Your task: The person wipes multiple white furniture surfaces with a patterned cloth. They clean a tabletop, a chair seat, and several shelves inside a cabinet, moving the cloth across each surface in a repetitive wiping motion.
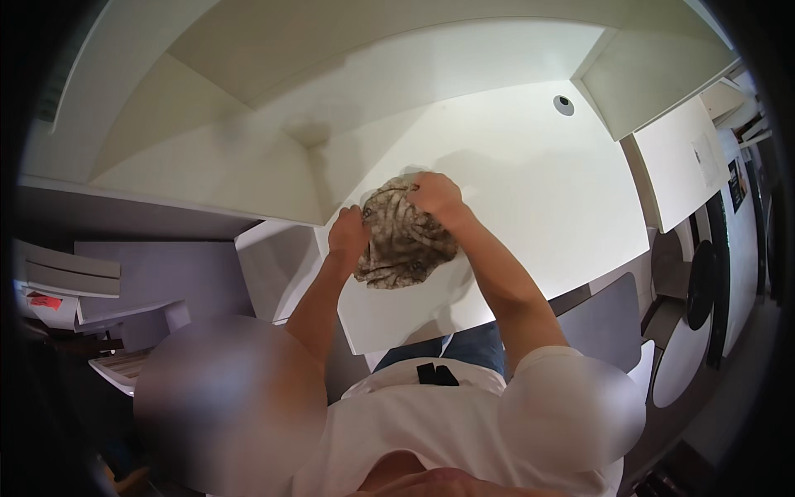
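A crumpled piece of brown and beige mottled cloth [407,239] lies on the white desk top [534,199] in front of me. My left hand [349,233] grips its left edge, fingers curled into the fabric. At the cloth's upper right edge, my right hand [438,194] pinches the material between thumb and fingers. Folds and gathers run across the cloth between both hands. The fingertips are partly hidden by the knuckles and the fabric.
White panels [211,136] wall the desk at the back and left. A grey cable grommet [563,105] sits in the far right corner. Beside the desk on the right stand a white panel [680,161] and a grey board [602,326]. Stacked white boxes [71,276] are at the left.
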Tool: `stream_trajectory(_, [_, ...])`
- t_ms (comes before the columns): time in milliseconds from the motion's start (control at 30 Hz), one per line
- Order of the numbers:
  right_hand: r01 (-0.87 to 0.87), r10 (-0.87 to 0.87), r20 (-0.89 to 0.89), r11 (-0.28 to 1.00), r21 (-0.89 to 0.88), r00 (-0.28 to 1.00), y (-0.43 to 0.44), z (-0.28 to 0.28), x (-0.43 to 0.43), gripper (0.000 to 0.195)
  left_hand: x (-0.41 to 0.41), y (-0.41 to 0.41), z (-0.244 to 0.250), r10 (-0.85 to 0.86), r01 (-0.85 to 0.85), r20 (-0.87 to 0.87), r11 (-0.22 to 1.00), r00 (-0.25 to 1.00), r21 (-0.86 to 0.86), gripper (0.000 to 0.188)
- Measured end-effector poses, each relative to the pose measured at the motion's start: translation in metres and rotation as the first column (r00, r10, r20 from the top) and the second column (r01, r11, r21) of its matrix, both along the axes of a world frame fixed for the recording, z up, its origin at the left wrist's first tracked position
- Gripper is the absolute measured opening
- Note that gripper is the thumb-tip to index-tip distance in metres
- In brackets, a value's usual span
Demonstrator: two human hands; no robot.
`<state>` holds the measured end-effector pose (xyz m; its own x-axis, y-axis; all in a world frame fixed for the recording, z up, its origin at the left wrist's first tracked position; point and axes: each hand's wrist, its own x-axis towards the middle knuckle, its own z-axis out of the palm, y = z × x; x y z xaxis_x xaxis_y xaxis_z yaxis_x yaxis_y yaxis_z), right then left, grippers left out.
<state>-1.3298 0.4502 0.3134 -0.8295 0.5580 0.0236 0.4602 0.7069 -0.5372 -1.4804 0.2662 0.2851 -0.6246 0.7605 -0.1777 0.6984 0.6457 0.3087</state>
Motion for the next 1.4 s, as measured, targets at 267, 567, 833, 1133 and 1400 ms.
stream_trajectory(267, [0.43, -0.593, -0.187, 0.733, -0.526, 0.783, 0.104, 0.041, 0.0, 0.048, -0.027, 0.13, 0.075, -0.093, 0.09, -0.018, 0.868, 0.996, 0.488, 0.047])
stream_trajectory(567, [0.247, -0.24, -0.21, 0.969, 0.009, 0.948, 0.039, -0.019, 0.028, 0.046, 0.014, 0.116, 0.026, -0.36, 0.358, -0.053, 0.932, 0.931, -0.055, 0.071])
stream_trajectory(833, [0.101, -0.069, -0.174, 0.978, 0.181, 0.982, -0.034, -0.029, 0.108, 0.036, 0.06, 0.026, -0.004, -0.447, 0.452, -0.136, 0.892, 0.884, 0.006, 0.056])
stream_trajectory(1133, [0.075, -0.078, -0.093, 0.997, -0.037, 0.993, -0.126, 0.0, 0.25, 0.037, 0.178, -0.105, 0.037, -0.44, 0.43, 0.166, 0.898, 0.883, 0.093, 0.06])
stream_trajectory(1400, [-0.003, 0.007, 0.047, 0.995, -0.099, 0.999, -0.119, -0.025, 0.263, 0.024, 0.179, -0.114, 0.031, -0.462, 0.462, 0.042, 0.887, 0.886, 0.003, 0.05])
